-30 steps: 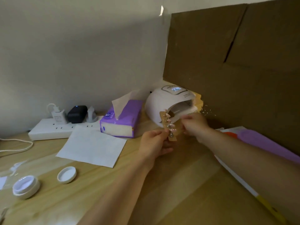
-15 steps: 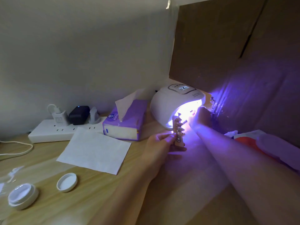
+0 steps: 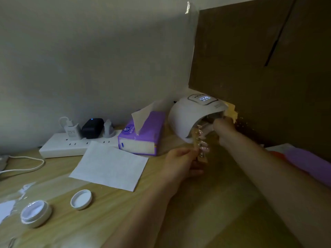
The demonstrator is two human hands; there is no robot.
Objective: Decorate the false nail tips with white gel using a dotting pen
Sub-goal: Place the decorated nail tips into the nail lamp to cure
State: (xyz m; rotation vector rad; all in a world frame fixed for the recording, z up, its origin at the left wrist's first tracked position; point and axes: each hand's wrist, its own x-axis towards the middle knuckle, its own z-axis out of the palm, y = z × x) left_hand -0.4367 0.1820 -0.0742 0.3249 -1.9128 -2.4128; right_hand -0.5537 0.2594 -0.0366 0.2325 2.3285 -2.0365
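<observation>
Nearest you, the open gel jar [image 3: 36, 213] and its loose lid [image 3: 81, 199] sit apart on the wooden desk [image 3: 111, 212], likely left uncapped so you can reach the white gel again. Beyond them a white paper sheet [image 3: 110, 167] lies flat, probably as a work mat. Your left hand [image 3: 180, 162] pinches the lower end of the cardboard strip [image 3: 199, 144] that carries the false nail tips [image 3: 203, 149], holding it upright so the wet faces touch nothing. The strip's top stands just at the mouth of the curing lamp [image 3: 189, 115], whose display is lit though no glow shows inside. Your right hand [image 3: 223, 125] is at that opening, fingers curled; whether it grips the dotting pen or the lamp's tray, you cannot tell from here. The tissue box [image 3: 143, 138] and power strip [image 3: 66, 145] sit along the wall.
</observation>
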